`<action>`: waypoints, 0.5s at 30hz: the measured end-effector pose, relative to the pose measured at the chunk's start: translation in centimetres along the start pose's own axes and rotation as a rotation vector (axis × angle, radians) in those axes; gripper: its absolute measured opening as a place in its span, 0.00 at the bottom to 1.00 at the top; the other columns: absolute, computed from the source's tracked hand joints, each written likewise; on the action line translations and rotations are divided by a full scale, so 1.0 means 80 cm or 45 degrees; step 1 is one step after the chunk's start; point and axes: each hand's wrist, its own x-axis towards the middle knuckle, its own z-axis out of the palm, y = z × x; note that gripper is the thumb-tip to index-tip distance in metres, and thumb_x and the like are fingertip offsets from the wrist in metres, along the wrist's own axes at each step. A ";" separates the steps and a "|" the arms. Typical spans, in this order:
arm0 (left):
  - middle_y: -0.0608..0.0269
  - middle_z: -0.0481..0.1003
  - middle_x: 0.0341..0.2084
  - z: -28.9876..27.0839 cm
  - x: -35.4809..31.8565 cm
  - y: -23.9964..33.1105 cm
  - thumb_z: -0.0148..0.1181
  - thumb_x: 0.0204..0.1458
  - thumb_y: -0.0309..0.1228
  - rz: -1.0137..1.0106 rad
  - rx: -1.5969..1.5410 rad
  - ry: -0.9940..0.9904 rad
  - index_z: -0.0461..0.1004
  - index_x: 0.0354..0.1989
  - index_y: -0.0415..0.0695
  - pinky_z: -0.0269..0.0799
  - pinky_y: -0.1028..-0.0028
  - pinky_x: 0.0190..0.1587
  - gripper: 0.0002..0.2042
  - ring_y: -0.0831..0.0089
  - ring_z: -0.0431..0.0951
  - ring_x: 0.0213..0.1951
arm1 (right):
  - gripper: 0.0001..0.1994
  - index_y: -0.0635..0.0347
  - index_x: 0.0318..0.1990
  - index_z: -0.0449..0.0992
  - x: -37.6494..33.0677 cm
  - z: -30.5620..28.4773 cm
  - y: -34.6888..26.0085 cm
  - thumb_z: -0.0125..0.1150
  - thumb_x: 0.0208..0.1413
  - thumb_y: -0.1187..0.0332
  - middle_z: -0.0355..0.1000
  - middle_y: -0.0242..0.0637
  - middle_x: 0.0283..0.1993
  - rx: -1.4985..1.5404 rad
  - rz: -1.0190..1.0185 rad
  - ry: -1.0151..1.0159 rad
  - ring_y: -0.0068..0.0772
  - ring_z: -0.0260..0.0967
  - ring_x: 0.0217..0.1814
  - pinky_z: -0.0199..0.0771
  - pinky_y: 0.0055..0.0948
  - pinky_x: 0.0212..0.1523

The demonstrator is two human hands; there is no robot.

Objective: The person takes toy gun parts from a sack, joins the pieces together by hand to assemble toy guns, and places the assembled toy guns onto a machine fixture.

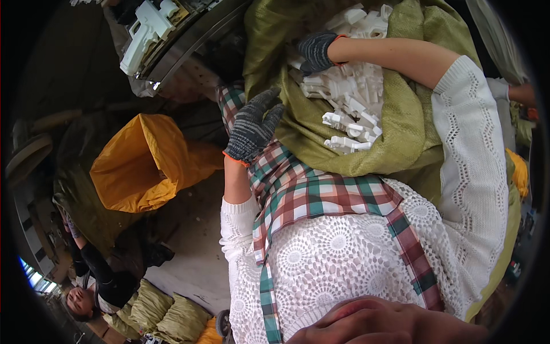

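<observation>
A large olive-green woven sack (409, 123) gapes in front of me, holding a heap of white moulded plastic parts (349, 86). My right hand (317, 53), in a grey striped knit glove, reaches in over the far left of the heap. Its fingers point left and are partly lost against the dark sack mouth, so whether they grip a part cannot be made out. Beside the sack's left rim is my left hand (252, 126), gloved alike, fingers stretched and thumb apart, with nothing held. A white plastic toy pistol (150, 31) lies on a metal-edged machine surface at the upper left.
An orange-yellow woven sack (140, 166) stands open to my left. The machine's curved metal edge (189, 46) runs above it. Another person (109, 281) is at the lower left, near stuffed pale-green sacks (166, 312). Another person's arm (518, 93) shows at the far right.
</observation>
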 end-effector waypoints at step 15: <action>0.55 0.76 0.39 0.021 0.020 0.007 0.56 0.52 0.26 0.111 -0.090 0.176 0.72 0.45 0.37 0.69 0.73 0.47 0.13 0.70 0.75 0.42 | 0.15 0.64 0.39 0.74 -0.146 -0.172 0.050 0.59 0.46 0.64 0.72 0.50 0.31 0.093 -0.324 0.422 0.47 0.70 0.34 0.69 0.35 0.36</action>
